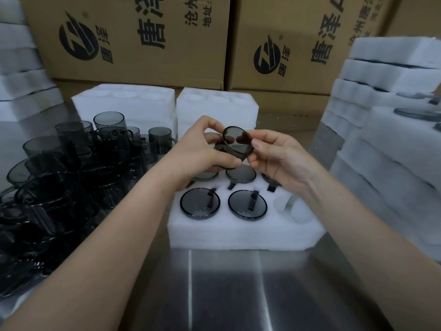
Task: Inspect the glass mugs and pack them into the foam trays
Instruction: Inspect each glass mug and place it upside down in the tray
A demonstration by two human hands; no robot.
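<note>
Holding a smoked glass mug [235, 145] above the foam tray [238, 234], left hand [207, 154] and right hand [276, 158] each pinch its wall in a closed fingertip grip; stiff, slick, brittle, probably light

steel table [226, 295], cardboard boxes [133, 37] (printed) behind
</note>
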